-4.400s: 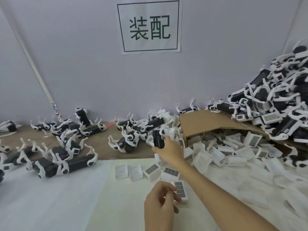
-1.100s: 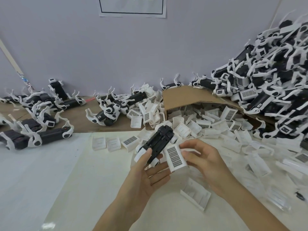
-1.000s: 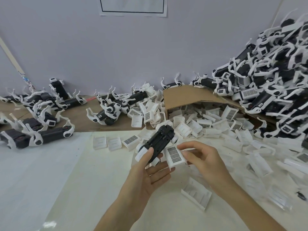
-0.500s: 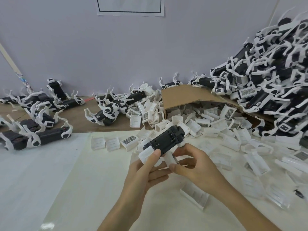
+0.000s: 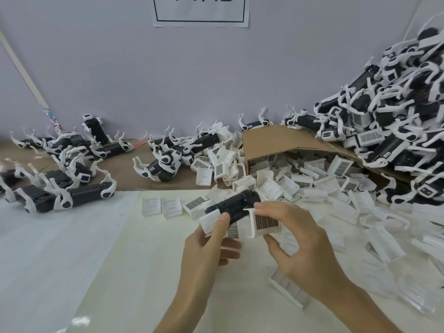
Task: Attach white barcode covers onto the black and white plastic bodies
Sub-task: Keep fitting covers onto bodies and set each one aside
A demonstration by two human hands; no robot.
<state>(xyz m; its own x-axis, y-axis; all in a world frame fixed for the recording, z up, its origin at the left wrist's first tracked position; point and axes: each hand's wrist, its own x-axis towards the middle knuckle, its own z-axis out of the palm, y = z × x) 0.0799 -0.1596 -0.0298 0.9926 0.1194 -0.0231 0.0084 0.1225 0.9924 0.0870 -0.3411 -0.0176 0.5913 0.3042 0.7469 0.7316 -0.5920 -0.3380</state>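
My left hand point(image 5: 206, 248) grips a black and white plastic body point(image 5: 234, 205) above the white table point(image 5: 144, 272), thumb on its white near end. My right hand point(image 5: 302, 241) pinches a white barcode cover point(image 5: 265, 223), barcode side facing me, against the body's right underside. The joint between cover and body is partly hidden by my fingers. Loose white covers point(image 5: 300, 186) lie heaped just behind my hands, and a few single ones point(image 5: 171, 206) lie in a row to the left.
A tipped cardboard box point(image 5: 276, 140) spills covers at the back. A tall pile of bodies point(image 5: 389, 131) fills the right side. More bodies point(image 5: 67, 195) lie on the brown strip at left. One cover point(image 5: 288, 289) lies near my right wrist.
Since the earliest frame my hands picked up a body and a cover and brought them together. In the last half second my right hand turned the cover barcode-up against the body.
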